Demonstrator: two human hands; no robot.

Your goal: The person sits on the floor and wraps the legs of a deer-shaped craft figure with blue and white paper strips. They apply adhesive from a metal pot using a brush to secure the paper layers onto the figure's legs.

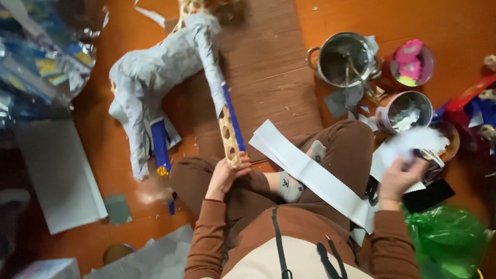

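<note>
I sit cross-legged on an orange floor. My left hand [225,174] grips the end of one leg [227,135] of a paper-covered animal figure [155,77], which lies on its side in front of me. The leg shows a giraffe-like spotted pattern and a blue strip. My right hand [399,180] holds a blurred piece of white paper [413,142] over a small bowl [448,139]. A long white paper strip [310,173] lies across my right knee.
A brown board [268,67] lies under the figure. A steel pot [345,58], a pink cup with colourful pieces [411,64] and a pink tin [405,109] stand at the right. A green bag [449,240] sits lower right; foil wrapping [41,57] and a white sheet [59,170] lie left.
</note>
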